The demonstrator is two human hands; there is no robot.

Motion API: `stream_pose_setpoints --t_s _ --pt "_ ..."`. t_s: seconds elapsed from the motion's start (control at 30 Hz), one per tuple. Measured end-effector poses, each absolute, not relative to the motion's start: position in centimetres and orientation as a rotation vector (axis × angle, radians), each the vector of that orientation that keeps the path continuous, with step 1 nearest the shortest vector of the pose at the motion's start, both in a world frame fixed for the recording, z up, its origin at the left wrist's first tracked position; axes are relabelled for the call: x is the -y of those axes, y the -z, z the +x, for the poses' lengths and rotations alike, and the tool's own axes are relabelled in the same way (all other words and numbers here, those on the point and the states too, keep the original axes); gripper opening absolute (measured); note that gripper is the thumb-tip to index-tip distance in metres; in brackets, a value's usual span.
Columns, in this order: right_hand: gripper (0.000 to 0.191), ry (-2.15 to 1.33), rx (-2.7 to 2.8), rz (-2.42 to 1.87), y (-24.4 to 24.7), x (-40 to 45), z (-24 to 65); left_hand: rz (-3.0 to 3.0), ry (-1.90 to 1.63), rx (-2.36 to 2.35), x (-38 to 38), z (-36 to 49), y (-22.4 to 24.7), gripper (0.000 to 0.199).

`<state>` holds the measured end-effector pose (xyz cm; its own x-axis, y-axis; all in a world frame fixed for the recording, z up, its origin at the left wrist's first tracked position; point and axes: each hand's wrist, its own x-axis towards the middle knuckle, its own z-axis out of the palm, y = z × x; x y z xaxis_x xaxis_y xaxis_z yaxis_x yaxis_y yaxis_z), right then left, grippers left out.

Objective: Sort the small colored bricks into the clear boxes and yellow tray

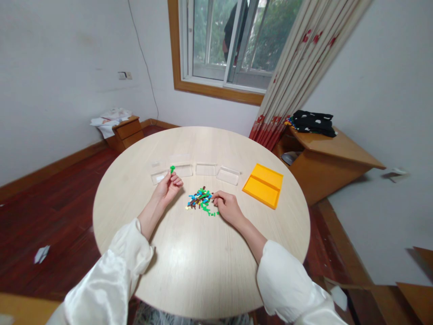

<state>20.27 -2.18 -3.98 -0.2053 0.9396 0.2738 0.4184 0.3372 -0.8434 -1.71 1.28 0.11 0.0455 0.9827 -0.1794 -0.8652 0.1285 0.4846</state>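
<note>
Pinched between the thumb and finger of my left hand (166, 188) is a small green piece (172, 169), held up in front of the clear boxes on the left. My right hand (227, 206) reaches to the right side of a pile of small building pieces (201, 197) in green, blue, brown and pale yellow. Its fingers are curled together at the pile's edge; whatever lies between them is too small to make out. A clear plastic box (181, 170) stands just behind my left hand, and another clear box (158, 177) is partly covered by it.
Two more clear boxes, a middle one (205, 169) and a right one (228, 175), stand behind the pile. An open yellow case (264, 185) lies at the right of the round table (199, 262). A wooden cabinet (334, 153) with dark cloth stands beyond it.
</note>
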Motion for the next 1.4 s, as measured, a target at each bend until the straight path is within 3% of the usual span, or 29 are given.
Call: stream_pose_setpoints --t_s 0.43,0.67,1.4 --pt "0.029 -0.842 1.761 -1.174 3.6 2.4 20.0 0.481 -1.546 -0.742 -2.0 -2.4 1.6 0.009" --pt "0.028 -0.837 1.769 -1.198 3.7 2.4 20.0 0.509 -1.61 -0.891 -2.3 -2.5 2.0 0.009" --pt "0.028 -0.847 1.808 -1.162 3.6 2.6 20.1 0.554 -1.668 -0.946 -2.5 -2.5 2.5 0.034"
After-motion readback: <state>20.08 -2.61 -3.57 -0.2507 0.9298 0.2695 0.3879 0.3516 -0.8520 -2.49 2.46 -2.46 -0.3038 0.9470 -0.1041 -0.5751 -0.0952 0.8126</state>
